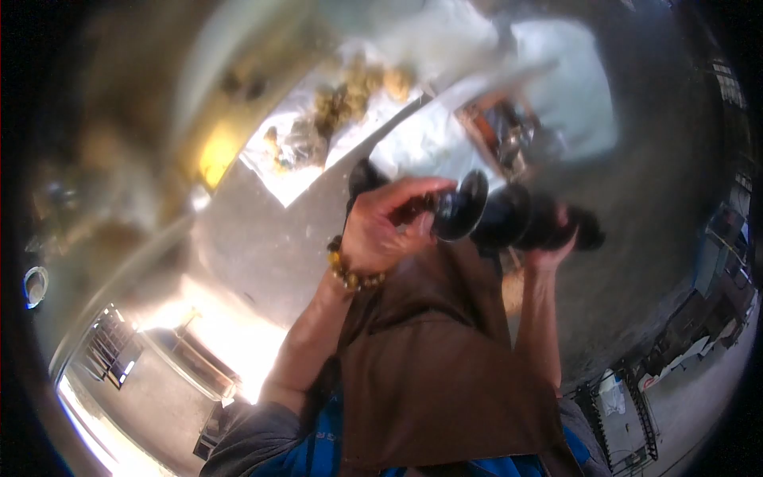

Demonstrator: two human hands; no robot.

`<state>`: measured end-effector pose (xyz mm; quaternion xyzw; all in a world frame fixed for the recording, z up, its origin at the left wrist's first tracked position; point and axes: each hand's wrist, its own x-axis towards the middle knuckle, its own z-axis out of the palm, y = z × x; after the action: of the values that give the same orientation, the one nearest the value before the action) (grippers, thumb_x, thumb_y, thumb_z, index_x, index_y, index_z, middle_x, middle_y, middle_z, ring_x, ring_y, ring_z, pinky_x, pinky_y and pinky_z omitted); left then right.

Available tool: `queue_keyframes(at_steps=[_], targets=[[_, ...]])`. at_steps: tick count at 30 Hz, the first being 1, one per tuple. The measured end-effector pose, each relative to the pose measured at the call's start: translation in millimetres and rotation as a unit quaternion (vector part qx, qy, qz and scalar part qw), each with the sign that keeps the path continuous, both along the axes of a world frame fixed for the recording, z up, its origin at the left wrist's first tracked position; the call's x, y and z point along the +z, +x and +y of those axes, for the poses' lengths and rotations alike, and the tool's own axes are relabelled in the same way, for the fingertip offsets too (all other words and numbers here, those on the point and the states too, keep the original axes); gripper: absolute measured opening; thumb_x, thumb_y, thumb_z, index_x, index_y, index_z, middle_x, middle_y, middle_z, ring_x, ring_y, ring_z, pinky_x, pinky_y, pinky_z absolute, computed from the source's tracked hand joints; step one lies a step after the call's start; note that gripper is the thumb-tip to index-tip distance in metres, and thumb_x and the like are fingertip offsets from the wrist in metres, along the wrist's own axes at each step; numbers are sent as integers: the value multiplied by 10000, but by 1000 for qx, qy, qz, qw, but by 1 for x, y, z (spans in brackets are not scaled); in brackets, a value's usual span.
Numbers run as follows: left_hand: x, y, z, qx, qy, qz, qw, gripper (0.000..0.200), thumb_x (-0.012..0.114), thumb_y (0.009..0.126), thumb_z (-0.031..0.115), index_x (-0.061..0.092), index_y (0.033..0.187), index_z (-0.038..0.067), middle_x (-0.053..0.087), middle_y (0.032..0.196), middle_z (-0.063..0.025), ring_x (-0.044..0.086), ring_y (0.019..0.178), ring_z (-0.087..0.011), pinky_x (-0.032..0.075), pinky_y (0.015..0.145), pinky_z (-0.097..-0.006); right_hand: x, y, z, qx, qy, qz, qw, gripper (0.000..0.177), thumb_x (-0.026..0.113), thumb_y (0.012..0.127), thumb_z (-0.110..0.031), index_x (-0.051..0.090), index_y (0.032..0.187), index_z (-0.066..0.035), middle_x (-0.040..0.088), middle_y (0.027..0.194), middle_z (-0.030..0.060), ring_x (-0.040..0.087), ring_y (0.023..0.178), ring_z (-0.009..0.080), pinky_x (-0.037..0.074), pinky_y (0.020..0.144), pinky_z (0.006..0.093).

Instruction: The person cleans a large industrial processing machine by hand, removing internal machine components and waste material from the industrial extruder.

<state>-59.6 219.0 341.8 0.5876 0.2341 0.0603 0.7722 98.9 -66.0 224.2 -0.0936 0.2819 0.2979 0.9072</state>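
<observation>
A dark, glossy piece (pixel 501 216) made of several rounded black sections in a row lies across the front of my body; I cannot make out its exact kind. My left hand (pixel 389 222), with a beaded bracelet at the wrist, is curled with thumb and fingers at its left end. Toward the right end, my right hand (pixel 552 250) grips from below, and most of its fingers are hidden or blurred. Behind the left hand is another black rounded shape (pixel 364 179), partly covered.
Below my hands hangs a brown apron (pixel 445 374). Ahead lie white sheets (pixel 290 179) with yellowish-brown lumps (pixel 346 99) on them. A reddish-brown box-like thing (pixel 481 131) with blurred items and a pale sack (pixel 568 87) are beyond. A large blurred shape fills the upper left.
</observation>
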Motion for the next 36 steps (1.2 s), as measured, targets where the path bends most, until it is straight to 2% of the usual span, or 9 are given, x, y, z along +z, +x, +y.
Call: queue_keyframes(at_steps=[7,9,16,19,22,24,27,30,36], targets=[[2,0,-2,11,54,11,998,264,626,927,35,671,1185,2,710,1048,-66,643,862,-62,527,775,-214,7,-7,2,-26,-13,-20,999,195,620,838,-168,556,993,-67,545,772,-1,568,806,179,509,879,331],[3,-3,-3,19,8,52,998,199,659,963,118,670,1125,2,718,1104,-123,685,828,-115,568,614,-226,5,-7,-1,-21,-17,-28,999,200,628,833,-166,554,991,-69,541,766,-1,564,807,180,503,885,334],[1,-5,-7,31,-35,216,975,180,684,968,198,678,1052,40,734,1014,-71,648,748,-63,517,529,-203,4,-6,-7,4,-26,-70,997,251,679,804,-177,548,994,-76,531,755,-2,557,814,194,494,889,337],[-2,-7,-11,68,-60,226,970,225,699,959,226,670,1096,50,725,1057,-66,654,833,-66,532,597,-210,10,-4,-2,1,-27,-72,997,266,695,795,-179,547,992,-78,533,751,-2,555,813,200,494,884,335],[-5,-15,-24,82,-40,141,986,240,695,960,202,660,1135,41,710,1108,-63,659,938,-98,547,698,-235,8,2,-4,-17,-54,-83,995,268,699,790,-184,547,986,-81,534,742,0,553,800,198,494,879,331],[-9,-18,-28,71,64,100,990,259,694,960,188,649,1162,32,701,1127,-59,657,1005,-131,542,790,-264,13,5,-1,-14,-27,-85,996,274,706,780,-183,546,979,-82,532,731,2,550,789,194,492,867,321],[-11,-22,-25,14,183,113,976,264,675,975,207,642,1165,27,701,1089,-53,653,962,-142,531,808,-275,17,10,-2,-5,2,-101,995,280,716,765,-186,544,962,-86,527,711,4,545,766,188,484,855,300],[-12,-21,-13,-56,208,185,959,302,672,978,279,647,1158,38,690,1062,-49,634,916,-135,516,808,-281,23,12,-4,15,-4,-131,991,280,718,760,-193,538,949,-92,523,694,2,543,749,186,474,875,307],[-10,-12,-13,-30,115,93,989,317,665,977,341,675,1103,50,664,989,-32,601,896,-108,486,792,-257,33,18,-1,73,-41,-203,976,298,707,773,-242,533,968,-100,531,687,-10,559,752,189,445,972,399]])
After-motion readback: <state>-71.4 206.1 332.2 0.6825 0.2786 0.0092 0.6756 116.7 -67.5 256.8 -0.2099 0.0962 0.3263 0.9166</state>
